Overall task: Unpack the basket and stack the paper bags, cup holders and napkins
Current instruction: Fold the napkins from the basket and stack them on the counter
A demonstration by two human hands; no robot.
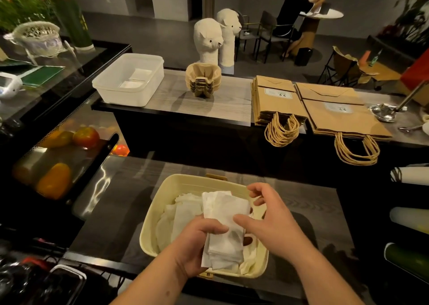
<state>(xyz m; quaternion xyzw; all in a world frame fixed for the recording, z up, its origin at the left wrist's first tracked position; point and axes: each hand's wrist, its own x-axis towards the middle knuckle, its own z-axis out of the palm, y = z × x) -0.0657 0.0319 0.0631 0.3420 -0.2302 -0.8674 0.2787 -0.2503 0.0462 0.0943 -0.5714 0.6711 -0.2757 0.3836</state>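
Napkins (224,214) betw. hands (197,244) (269,223), prob. over basket (162,195)

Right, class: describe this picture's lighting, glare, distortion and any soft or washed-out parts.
Head view: dim room, glare streaks on the glossy panel left of the basket; the wide lens bows the counter; napkins in the left hand are nearly washed out; the far seated person is soft.

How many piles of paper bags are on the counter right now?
2. The narrower pile lies right of the cup holders; the wider pile lies beside it, further right. Both piles' handles hang off the counter. More could be hidden under the napkins.
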